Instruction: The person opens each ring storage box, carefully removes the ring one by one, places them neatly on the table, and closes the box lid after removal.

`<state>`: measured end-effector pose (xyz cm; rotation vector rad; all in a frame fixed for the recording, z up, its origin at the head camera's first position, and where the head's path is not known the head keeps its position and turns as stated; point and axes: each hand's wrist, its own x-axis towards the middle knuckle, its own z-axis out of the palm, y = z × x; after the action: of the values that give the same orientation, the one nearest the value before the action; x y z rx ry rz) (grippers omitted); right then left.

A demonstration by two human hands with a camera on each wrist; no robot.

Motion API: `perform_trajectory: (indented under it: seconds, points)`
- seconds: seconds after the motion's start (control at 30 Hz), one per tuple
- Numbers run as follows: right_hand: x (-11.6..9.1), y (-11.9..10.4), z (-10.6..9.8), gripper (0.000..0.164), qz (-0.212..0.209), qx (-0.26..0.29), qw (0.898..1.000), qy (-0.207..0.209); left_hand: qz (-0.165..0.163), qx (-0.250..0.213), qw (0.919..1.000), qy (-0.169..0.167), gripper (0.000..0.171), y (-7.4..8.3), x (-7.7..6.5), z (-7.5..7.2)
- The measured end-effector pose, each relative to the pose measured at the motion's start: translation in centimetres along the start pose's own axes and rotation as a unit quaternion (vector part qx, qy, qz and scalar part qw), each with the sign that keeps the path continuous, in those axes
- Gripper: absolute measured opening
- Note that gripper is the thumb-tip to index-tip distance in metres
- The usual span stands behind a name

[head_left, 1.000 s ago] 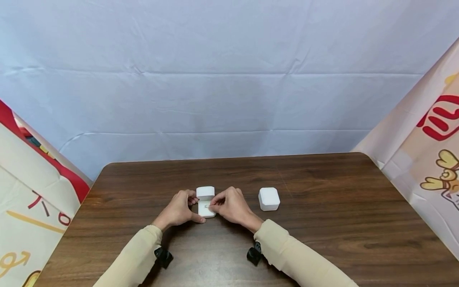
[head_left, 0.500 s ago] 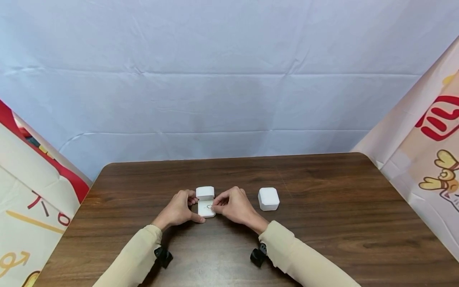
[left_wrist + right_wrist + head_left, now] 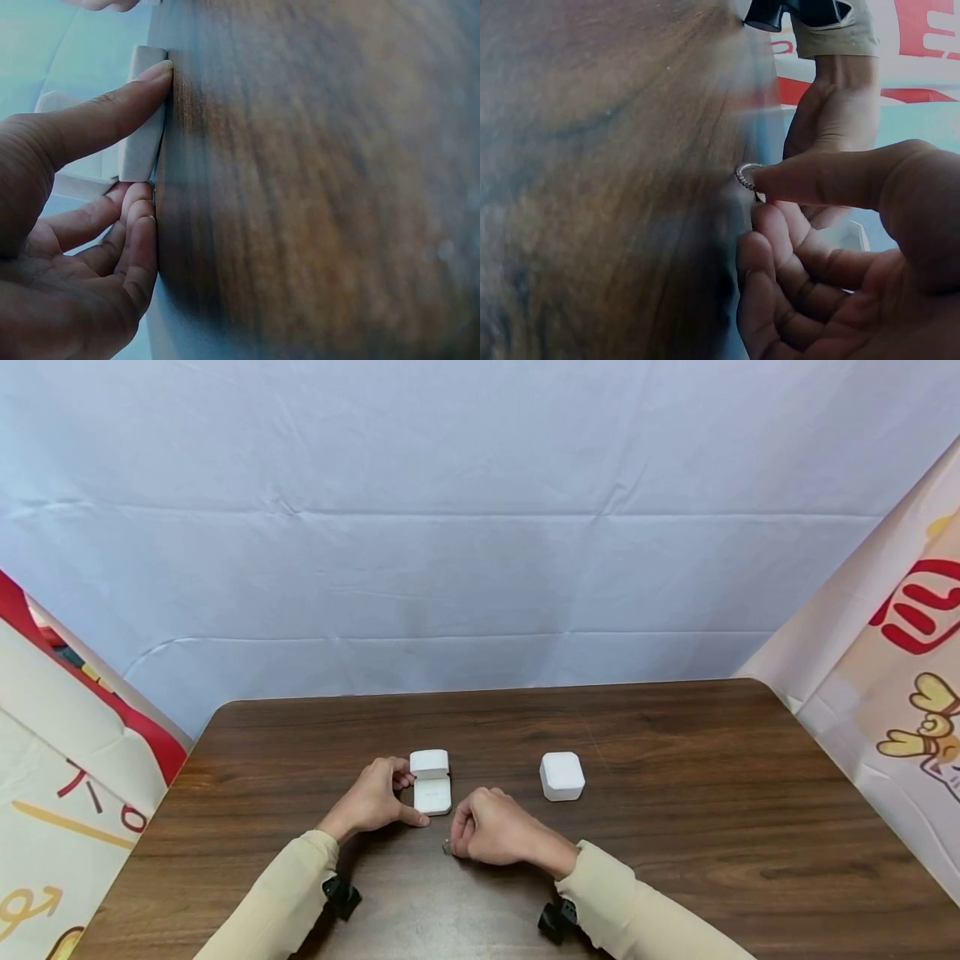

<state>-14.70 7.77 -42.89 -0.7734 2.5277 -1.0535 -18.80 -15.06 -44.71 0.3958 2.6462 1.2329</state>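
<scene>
A small white ring box stands with its lid raised, left of the table's middle. My left hand holds it, thumb against the front and fingers at the left side. In the left wrist view the thumb lies along the box's base. My right hand is low over the table, nearer to me than the box and to its right. Its thumb and forefinger pinch a silver ring, which shows a beaded or stone-set band in the right wrist view. Parts of the ring are hidden by the fingertips.
A second white box, closed, stands to the right of the right hand. The brown wooden table ends at a pale cloth backdrop. A black wrist camera sits on the left forearm, another on the right.
My right hand has drawn the ring out of the open box and brought it toward me, down near the table. My left hand and both boxes have stayed in place.
</scene>
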Motion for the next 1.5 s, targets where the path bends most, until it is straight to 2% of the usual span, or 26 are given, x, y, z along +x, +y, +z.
perform_trajectory:
  seconds: [0.37, 0.73, 1.13, 1.4, 1.5]
  points:
    - [-0.1, -0.5, 0.5, 0.023, 0.005, -0.066, 0.998, -0.001, -0.003, 0.003, 1.0000, 0.000, 0.051, 0.0, 0.0, 0.1]
    - [0.1, -0.5, 1.0, 0.024, 0.014, -0.088, 0.996, 0.006, -0.009, 0.004, 0.9999, -0.003, 0.051, -0.1, 0.0, 0.2]
    - [-0.1, -0.4, 0.9, 0.023, 0.017, -0.067, 0.997, 0.020, -0.008, 0.001, 1.0000, 0.001, 0.051, -0.1, 0.0, 0.2]
    - [0.2, 0.2, -0.7, 0.018, 0.025, -0.043, 0.998, 0.050, -0.006, -0.001, 1.0000, 0.005, 0.053, 0.0, 0.1, 0.2]
    - [0.5, 0.6, -1.4, 0.013, 0.017, -0.019, 0.998, 0.064, -0.002, -0.001, 1.0000, 0.008, 0.052, 0.1, 0.2, 0.1]
